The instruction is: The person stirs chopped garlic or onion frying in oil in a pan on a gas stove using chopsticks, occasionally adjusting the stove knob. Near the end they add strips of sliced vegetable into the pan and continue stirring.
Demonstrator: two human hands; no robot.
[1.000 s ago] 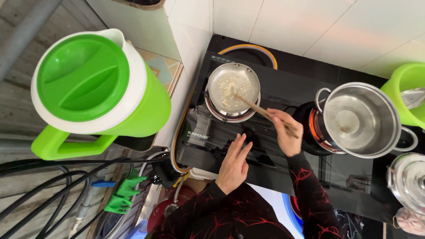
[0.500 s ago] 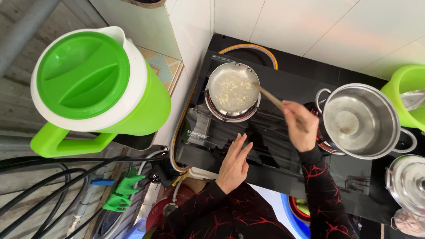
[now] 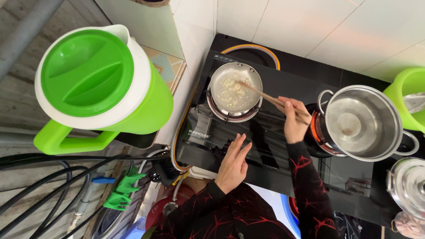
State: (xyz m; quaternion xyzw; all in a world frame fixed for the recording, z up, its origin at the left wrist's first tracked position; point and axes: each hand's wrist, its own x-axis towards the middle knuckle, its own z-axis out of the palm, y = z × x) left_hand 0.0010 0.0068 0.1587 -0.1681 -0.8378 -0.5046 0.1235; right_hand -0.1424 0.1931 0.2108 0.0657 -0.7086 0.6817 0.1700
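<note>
White-tiled wall behind a black stove (image 3: 283,146): chopsticks stirring a small pan.
Right hand (image 3: 294,121) is closed around thin wooden chopsticks (image 3: 265,96), tips in the small steel pan (image 3: 234,90) on the left burner; light, stiff, slippery sticks, best gripped near the upper ends. Left hand (image 3: 233,163) lies flat and empty on the stove.

wall: pale square tiles (image 3: 318,26) behind the black stove (image 3: 265,146) | left of stove: white tiled ledge (image 3: 150,31) with a green-lidded jug (image 3: 95,84) | below-left of stove: black cables (image 3: 40,177) across grey concrete floor (image 3: 17,57), green clips (image 3: 121,192) | light: even, soft glare on the tiles
</note>
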